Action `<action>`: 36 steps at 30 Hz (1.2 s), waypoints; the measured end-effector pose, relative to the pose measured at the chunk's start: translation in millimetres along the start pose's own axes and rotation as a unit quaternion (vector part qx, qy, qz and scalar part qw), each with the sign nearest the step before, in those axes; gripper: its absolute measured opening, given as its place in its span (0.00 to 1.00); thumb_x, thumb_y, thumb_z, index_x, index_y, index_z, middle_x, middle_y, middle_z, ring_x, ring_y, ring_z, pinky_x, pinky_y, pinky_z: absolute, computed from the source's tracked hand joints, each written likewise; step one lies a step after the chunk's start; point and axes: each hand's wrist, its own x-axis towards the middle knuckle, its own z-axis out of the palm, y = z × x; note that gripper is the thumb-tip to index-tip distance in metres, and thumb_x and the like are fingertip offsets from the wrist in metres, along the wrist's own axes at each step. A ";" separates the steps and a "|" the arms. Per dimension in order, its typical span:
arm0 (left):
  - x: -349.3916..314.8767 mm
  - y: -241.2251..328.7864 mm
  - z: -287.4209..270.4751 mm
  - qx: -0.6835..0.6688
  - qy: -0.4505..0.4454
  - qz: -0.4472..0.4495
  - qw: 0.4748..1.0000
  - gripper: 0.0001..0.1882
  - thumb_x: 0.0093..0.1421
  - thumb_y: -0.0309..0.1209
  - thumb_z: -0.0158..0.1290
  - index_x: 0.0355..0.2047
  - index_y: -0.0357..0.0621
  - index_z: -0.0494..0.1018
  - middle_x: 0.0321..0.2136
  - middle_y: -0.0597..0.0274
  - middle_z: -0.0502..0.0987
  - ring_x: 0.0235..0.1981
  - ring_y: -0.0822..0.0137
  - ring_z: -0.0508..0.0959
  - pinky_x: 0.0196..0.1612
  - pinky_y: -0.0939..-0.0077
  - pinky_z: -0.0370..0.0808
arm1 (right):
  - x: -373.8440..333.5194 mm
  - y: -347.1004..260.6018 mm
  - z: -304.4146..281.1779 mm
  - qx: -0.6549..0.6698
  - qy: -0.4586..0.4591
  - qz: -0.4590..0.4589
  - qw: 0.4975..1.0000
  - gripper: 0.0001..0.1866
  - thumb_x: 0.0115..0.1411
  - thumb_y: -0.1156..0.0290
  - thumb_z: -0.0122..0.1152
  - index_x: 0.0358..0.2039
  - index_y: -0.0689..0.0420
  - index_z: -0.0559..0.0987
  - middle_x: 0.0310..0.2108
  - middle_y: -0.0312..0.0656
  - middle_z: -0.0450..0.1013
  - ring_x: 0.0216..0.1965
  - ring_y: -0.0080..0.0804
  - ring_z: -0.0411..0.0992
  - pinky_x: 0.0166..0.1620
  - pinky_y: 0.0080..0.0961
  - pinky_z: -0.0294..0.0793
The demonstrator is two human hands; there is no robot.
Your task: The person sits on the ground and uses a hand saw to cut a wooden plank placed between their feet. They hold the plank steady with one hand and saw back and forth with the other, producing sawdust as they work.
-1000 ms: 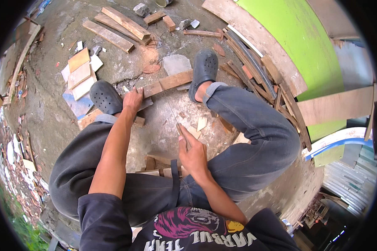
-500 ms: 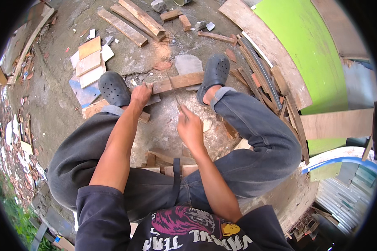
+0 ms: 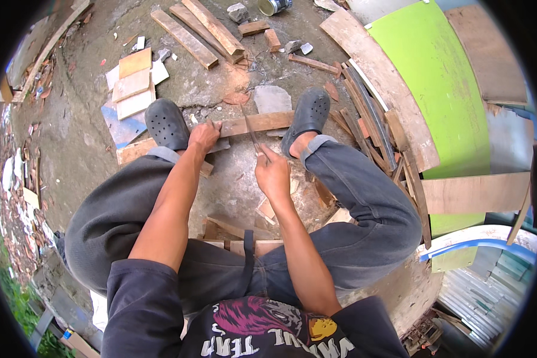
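A long wooden plank (image 3: 265, 122) lies crosswise between my feet, its right end at my right clog (image 3: 312, 113). My left hand (image 3: 205, 136) is closed on the plank beside my left clog (image 3: 164, 124), with fingers over its far edge. In my closed right hand (image 3: 272, 174) is a handsaw (image 3: 249, 128), its thin dark blade seen nearly edge-on. The blade crosses the plank just right of my left hand and points away from me. My right fist hides the handle, and the blade's teeth are too small to make out.
Several loose timber pieces (image 3: 185, 39) lie at the far side. Small boards (image 3: 132, 86) are piled beyond my left foot. Along the right lean wood strips (image 3: 370, 113) and a bright green panel (image 3: 426, 77). Wood offcuts (image 3: 232, 227) sit close in front of me.
My right hand has slid a little away from me with the handsaw along its cut line. The left hand stays on the plank. The whole view has shifted slightly.
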 end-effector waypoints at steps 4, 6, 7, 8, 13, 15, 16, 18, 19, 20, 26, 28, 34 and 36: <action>-6.5 -9.8 5.2 0.008 0.010 -0.007 1.000 0.18 0.70 0.29 0.41 0.58 0.45 0.68 0.41 0.48 0.77 0.40 0.51 0.83 0.38 0.61 0.81 | -57.4 35.1 -2.0 0.043 0.066 -0.156 0.985 0.21 0.64 0.71 0.50 0.54 0.69 0.76 0.32 0.67 0.76 0.37 0.59 0.79 0.41 0.41 0.76; -3.4 -6.8 8.4 0.001 0.009 -0.004 1.000 0.19 0.70 0.29 0.40 0.59 0.46 0.68 0.41 0.48 0.77 0.40 0.52 0.83 0.38 0.61 0.81 | -39.5 28.3 5.3 0.060 0.032 -0.080 0.994 0.21 0.64 0.72 0.51 0.55 0.69 0.75 0.36 0.66 0.77 0.41 0.55 0.78 0.45 0.37 0.75; -0.9 -8.9 10.1 -0.003 0.004 -0.005 1.000 0.19 0.70 0.30 0.40 0.60 0.46 0.67 0.42 0.48 0.77 0.40 0.52 0.83 0.38 0.62 0.81 | -15.3 4.1 6.7 0.041 0.008 -0.032 0.999 0.20 0.64 0.73 0.52 0.55 0.69 0.76 0.40 0.65 0.77 0.46 0.50 0.78 0.49 0.34 0.74; 1.9 -9.8 11.2 -0.007 0.001 -0.008 1.000 0.20 0.70 0.30 0.40 0.60 0.47 0.67 0.42 0.48 0.77 0.40 0.52 0.83 0.38 0.62 0.81 | -1.6 -12.3 5.2 0.022 -0.016 0.013 1.000 0.19 0.65 0.75 0.53 0.55 0.68 0.76 0.44 0.64 0.78 0.50 0.46 0.78 0.53 0.30 0.74; 5.2 -8.3 1.4 0.012 -0.011 0.001 1.000 0.20 0.70 0.30 0.40 0.61 0.45 0.67 0.42 0.48 0.78 0.40 0.52 0.83 0.37 0.63 0.81 | -49.3 47.2 0.1 0.053 0.082 -0.192 0.977 0.21 0.63 0.72 0.51 0.55 0.70 0.75 0.31 0.67 0.76 0.37 0.60 0.78 0.40 0.40 0.76; 4.9 -2.0 -0.2 -0.014 -0.022 0.003 1.000 0.19 0.71 0.32 0.39 0.58 0.42 0.68 0.42 0.45 0.78 0.41 0.50 0.82 0.39 0.60 0.81 | -11.5 26.0 2.5 0.029 0.038 -0.102 0.994 0.20 0.63 0.73 0.51 0.55 0.68 0.76 0.34 0.67 0.76 0.38 0.57 0.79 0.41 0.39 0.76; 7.3 -1.7 3.4 -0.030 -0.025 -0.008 0.999 0.19 0.71 0.33 0.38 0.58 0.42 0.68 0.43 0.44 0.78 0.41 0.50 0.82 0.40 0.59 0.80 | 3.9 15.0 6.6 0.019 0.014 -0.061 0.998 0.20 0.63 0.74 0.51 0.55 0.67 0.76 0.35 0.67 0.77 0.39 0.55 0.80 0.42 0.38 0.77; 8.8 -12.5 21.7 -0.054 -0.033 -0.048 0.997 0.19 0.72 0.34 0.37 0.58 0.42 0.68 0.44 0.43 0.77 0.42 0.50 0.82 0.42 0.57 0.80 | -6.5 12.6 13.1 0.008 0.028 -0.109 0.994 0.19 0.64 0.73 0.52 0.53 0.67 0.77 0.37 0.67 0.76 0.41 0.54 0.79 0.44 0.37 0.76; 5.6 -21.8 36.1 -0.064 -0.030 -0.088 0.994 0.21 0.73 0.36 0.35 0.58 0.41 0.68 0.45 0.43 0.78 0.43 0.50 0.82 0.44 0.57 0.79 | -32.6 22.0 9.5 0.027 0.024 -0.135 0.990 0.19 0.65 0.71 0.52 0.53 0.68 0.77 0.39 0.67 0.76 0.43 0.53 0.79 0.46 0.36 0.75; 13.2 -19.6 28.7 -0.041 -0.021 -0.062 0.997 0.20 0.73 0.35 0.36 0.58 0.42 0.69 0.45 0.43 0.78 0.43 0.50 0.82 0.43 0.58 0.80 | -51.8 38.4 -1.9 0.040 0.043 -0.156 0.986 0.20 0.65 0.70 0.52 0.53 0.69 0.76 0.41 0.67 0.76 0.46 0.51 0.79 0.47 0.35 0.75; 3.9 -3.2 1.6 -0.001 -0.056 -0.013 0.998 0.19 0.70 0.31 0.39 0.57 0.44 0.70 0.45 0.45 0.79 0.43 0.50 0.83 0.40 0.60 0.82 | -13.6 7.4 -4.7 0.027 0.012 -0.058 0.998 0.20 0.64 0.71 0.51 0.53 0.68 0.77 0.31 0.67 0.75 0.34 0.58 0.79 0.39 0.42 0.75; 7.8 -6.9 2.2 0.005 -0.060 -0.011 0.998 0.19 0.70 0.31 0.40 0.57 0.44 0.70 0.45 0.46 0.79 0.42 0.50 0.83 0.40 0.61 0.82 | -48.0 24.7 -5.6 0.036 0.041 -0.125 0.991 0.20 0.64 0.71 0.51 0.53 0.67 0.77 0.30 0.67 0.75 0.33 0.58 0.78 0.37 0.41 0.75; 5.8 -6.2 3.1 0.003 -0.025 -0.018 1.000 0.19 0.70 0.30 0.39 0.58 0.45 0.70 0.47 0.45 0.78 0.42 0.51 0.83 0.39 0.62 0.81 | -8.5 12.8 3.7 0.017 0.023 -0.094 0.995 0.20 0.64 0.71 0.52 0.53 0.65 0.77 0.31 0.64 0.76 0.33 0.58 0.78 0.35 0.40 0.75; 5.2 -5.2 -1.2 0.010 -0.040 -0.010 0.999 0.20 0.69 0.30 0.40 0.59 0.45 0.69 0.48 0.46 0.78 0.43 0.52 0.83 0.40 0.62 0.81 | -27.2 22.5 0.3 0.000 0.039 -0.130 0.991 0.20 0.64 0.71 0.52 0.54 0.64 0.77 0.31 0.64 0.76 0.33 0.57 0.78 0.36 0.40 0.75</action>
